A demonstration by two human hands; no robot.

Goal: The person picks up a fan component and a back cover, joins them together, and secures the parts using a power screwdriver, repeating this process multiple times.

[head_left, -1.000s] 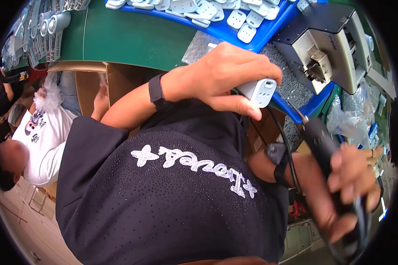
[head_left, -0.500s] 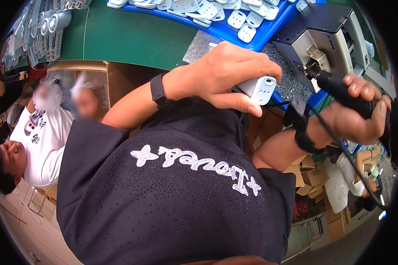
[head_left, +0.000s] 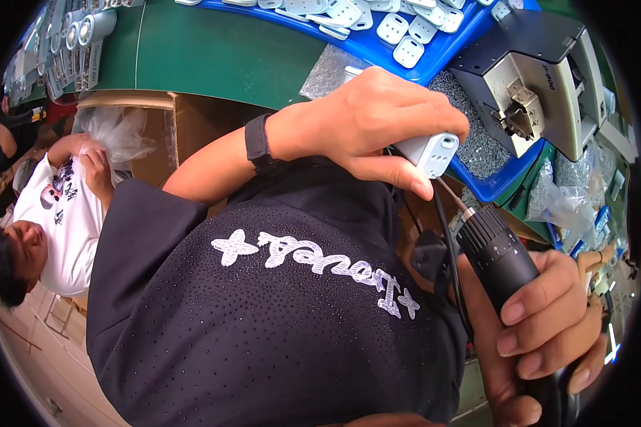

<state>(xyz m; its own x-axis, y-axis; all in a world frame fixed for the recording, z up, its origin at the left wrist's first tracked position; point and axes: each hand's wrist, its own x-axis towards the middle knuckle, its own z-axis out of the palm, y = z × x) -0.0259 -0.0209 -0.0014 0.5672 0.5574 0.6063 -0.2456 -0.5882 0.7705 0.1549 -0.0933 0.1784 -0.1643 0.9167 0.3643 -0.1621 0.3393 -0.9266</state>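
My left hand (head_left: 377, 121) is closed around a long white plastic housing (head_left: 434, 152). Its end plate, with a slot and several small holes, faces out between thumb and fingers. My right hand (head_left: 548, 331) wraps round a black electric screwdriver (head_left: 497, 255) with a ribbed collar. The screwdriver's thin bit points up and left, its tip at the lower edge of the end plate. Whether the tip sits in a hole I cannot tell. A black cable runs down past the screwdriver. Most of the housing is hidden behind my left hand.
Beyond my hands, a blue tray (head_left: 434, 65) holds many white end plates; small screws (head_left: 481, 146) fill a nearer section. A screw feeder (head_left: 527, 92) stands at right, plastic bags (head_left: 573, 188) beside it. White devices (head_left: 85, 35) lie far left. A co-worker (head_left: 57, 206) is beside a cardboard box (head_left: 139, 146).
My right hand has brought the screwdriver from beside the screw feeder down and toward me, its bit now at the housing's end plate. My left hand has shifted slightly right with the housing.
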